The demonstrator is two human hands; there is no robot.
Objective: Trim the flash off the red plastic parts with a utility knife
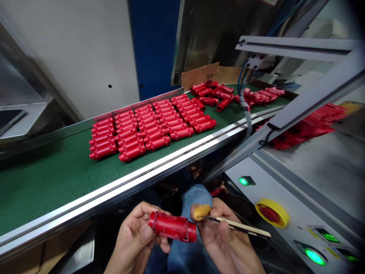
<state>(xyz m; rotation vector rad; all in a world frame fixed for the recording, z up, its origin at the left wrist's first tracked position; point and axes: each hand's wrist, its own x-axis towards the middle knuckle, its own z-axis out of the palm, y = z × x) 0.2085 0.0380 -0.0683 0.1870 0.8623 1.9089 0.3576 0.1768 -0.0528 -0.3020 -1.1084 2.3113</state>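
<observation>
My left hand (139, 232) is closed around one end of a red plastic cylindrical housing (172, 226), held level above my lap. Its upward side shows a flat panel with raised lines and small holes. My right hand (225, 232) is just to the right, its fingers closed on a slim trimming knife (242, 225) with a cream handle and a thin dark blade. A yellow finger cot (202, 212) covers one of its fingertips, close to the blade. The knife and the housing are apart.
A green conveyor belt (57, 179) with a metal rail runs across ahead. Rows of red housings (154, 125) lie on it, with a loose heap (213, 93) behind at right. A control panel with a yellow-ringed red button (272, 213) and an aluminium frame (313, 83) stand to my right.
</observation>
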